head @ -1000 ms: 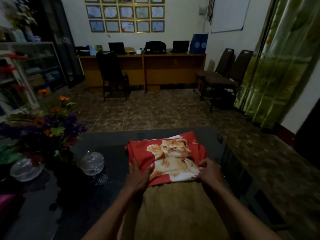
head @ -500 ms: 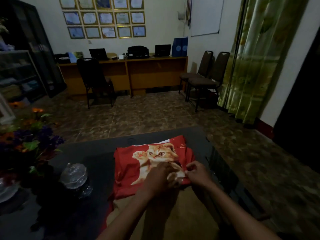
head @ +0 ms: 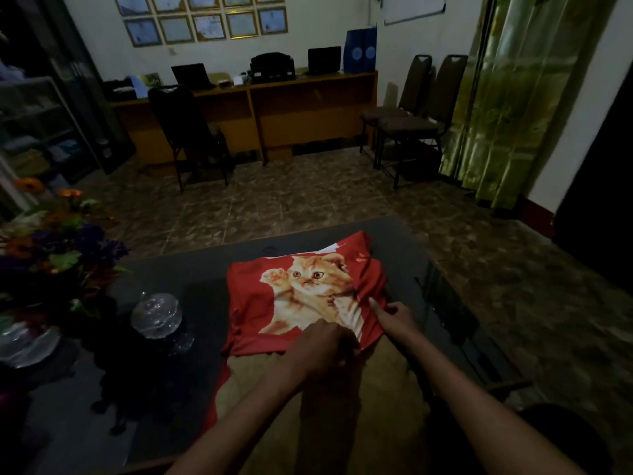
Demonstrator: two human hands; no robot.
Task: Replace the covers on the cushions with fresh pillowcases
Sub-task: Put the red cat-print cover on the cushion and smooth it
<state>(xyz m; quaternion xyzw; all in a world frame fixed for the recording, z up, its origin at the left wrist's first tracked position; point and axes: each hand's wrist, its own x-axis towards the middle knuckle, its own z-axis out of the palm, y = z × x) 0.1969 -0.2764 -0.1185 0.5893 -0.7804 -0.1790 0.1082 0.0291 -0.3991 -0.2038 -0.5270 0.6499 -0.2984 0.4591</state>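
Head view: red fabric pillowcase with an orange kitten print (head: 301,296) lies on the dark glass-topped table (head: 164,282), partly pulled over a tan cushion (head: 325,423). Left hand (head: 320,347) grips the pillowcase's near edge, fingers curled. Right hand (head: 394,315) pinches the bunched right edge. Clear glass lidded jar (head: 156,315) sits left of the pillowcase, well apart; flower arrangement (head: 58,248) further left.

Both hands, left hand (head: 320,347) and right hand (head: 397,315), grip the red cat pillowcase (head: 274,303) over the tan cushion (head: 329,423).
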